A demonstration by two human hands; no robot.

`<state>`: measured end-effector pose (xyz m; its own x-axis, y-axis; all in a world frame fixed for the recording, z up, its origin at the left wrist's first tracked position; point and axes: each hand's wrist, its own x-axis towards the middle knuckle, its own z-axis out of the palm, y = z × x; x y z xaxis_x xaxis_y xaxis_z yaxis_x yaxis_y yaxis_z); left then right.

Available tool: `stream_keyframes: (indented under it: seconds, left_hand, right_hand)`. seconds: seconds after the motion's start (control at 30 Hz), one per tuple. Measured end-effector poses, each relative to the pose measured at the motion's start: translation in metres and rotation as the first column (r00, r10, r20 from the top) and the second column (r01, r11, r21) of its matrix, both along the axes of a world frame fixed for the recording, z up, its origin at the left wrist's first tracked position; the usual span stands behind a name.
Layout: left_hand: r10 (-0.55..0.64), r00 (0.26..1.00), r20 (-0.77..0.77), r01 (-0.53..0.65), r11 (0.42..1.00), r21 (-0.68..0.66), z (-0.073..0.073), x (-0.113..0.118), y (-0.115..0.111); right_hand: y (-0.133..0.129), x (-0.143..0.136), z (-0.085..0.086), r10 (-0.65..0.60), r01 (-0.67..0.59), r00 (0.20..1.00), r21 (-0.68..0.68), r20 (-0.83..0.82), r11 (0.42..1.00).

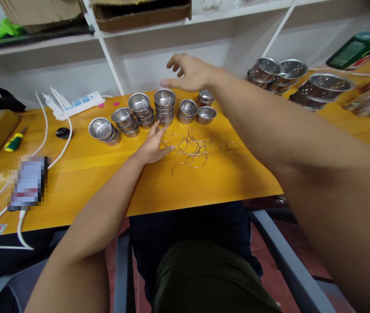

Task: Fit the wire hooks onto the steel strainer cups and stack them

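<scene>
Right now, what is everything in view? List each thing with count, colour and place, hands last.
small perforated cups: several short stacks in a row, silver, far middle of the table
wire rings: a loose tangle, count unclear, thin metal, in front of the cups
larger perforated bowls: several, silver, far right of the table
table: one, yellow-orange
power strip: one, white with blue, far left by the wall
white cables: looping across the left side
screwdriver: one, green and yellow handle, left edge
black round object: one, near the cable
cardboard boxes: two, brown, on the white shelf
left hand: flat on the table, touching the wire rings
right hand: open, above the cup stacks
</scene>
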<state>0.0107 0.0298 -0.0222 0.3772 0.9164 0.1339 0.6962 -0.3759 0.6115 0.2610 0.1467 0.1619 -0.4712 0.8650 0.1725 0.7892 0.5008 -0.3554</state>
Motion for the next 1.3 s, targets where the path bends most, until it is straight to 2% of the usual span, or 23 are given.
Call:
stream_keyframes:
  seconds: [0.07,0.17,0.27,0.37,0.6,0.67,0.73,0.83,0.93,1.0,1.07,1.13,1.23,1.3]
  left_hand:
    - [0.003,1.000,-0.003,-0.003,0.999,0.039,0.003,0.001,-0.002]
    - [-0.007,1.000,0.011,0.006,0.996,0.087,0.007,0.000,-0.005]
    - [-0.006,1.000,0.016,0.005,0.996,0.088,0.009,-0.001,-0.006]
    - [-0.007,1.000,0.016,0.006,0.997,0.075,0.009,-0.002,-0.007]
    - [0.001,1.000,0.010,-0.001,0.997,0.079,0.010,-0.003,-0.009]
    - [0.002,1.000,0.001,-0.002,0.996,0.085,0.011,-0.003,-0.009]
    - [0.000,1.000,0.004,-0.001,0.995,0.102,0.011,-0.002,-0.009]
    - [-0.006,1.000,0.025,0.002,0.988,0.152,0.014,0.001,-0.013]
    - [-0.039,0.996,0.086,0.018,0.971,0.238,0.021,0.008,-0.023]
    - [-0.065,0.986,0.151,0.021,0.961,0.276,0.025,0.015,-0.032]
    - [-0.082,0.975,0.207,0.021,0.959,0.282,0.024,0.022,-0.039]
    - [-0.132,0.961,0.244,0.053,0.951,0.306,0.017,0.027,-0.039]
    - [-0.237,0.934,0.267,0.119,0.911,0.394,-0.001,0.027,-0.031]
    - [-0.224,0.939,0.261,0.101,0.905,0.413,-0.009,0.022,-0.023]
  right_hand:
    - [0.003,0.018,0.000,-0.121,0.121,0.993,0.048,-0.011,0.991]
    - [0.010,0.042,-0.009,-0.266,0.270,0.957,-0.018,0.117,0.963]
    - [0.017,0.057,-0.024,-0.328,0.365,0.910,-0.117,0.253,0.923]
    - [0.021,0.063,-0.038,-0.375,0.429,0.880,-0.149,0.290,0.891]
    - [0.031,0.070,-0.065,-0.438,0.460,0.883,-0.126,0.167,0.879]
    - [0.031,0.070,-0.067,-0.495,0.502,0.865,-0.101,0.081,0.859]
    - [0.025,0.070,-0.061,-0.526,0.524,0.850,-0.073,-0.012,0.849]
    - [0.001,0.071,-0.039,-0.461,0.469,0.874,0.014,-0.151,0.883]
    - [-0.040,0.075,-0.015,-0.287,0.353,0.909,0.191,-0.303,0.916]
    - [-0.071,0.078,-0.014,-0.162,0.260,0.927,0.268,-0.337,0.928]
    - [-0.098,0.075,-0.028,-0.027,0.122,0.915,0.213,-0.402,0.969]
    - [-0.117,0.066,-0.055,0.072,-0.017,0.879,0.121,-0.471,0.993]
    - [-0.134,0.043,-0.101,0.122,-0.095,0.866,0.079,-0.485,0.992]
    - [-0.138,0.028,-0.122,0.137,-0.121,0.852,0.065,-0.505,0.990]
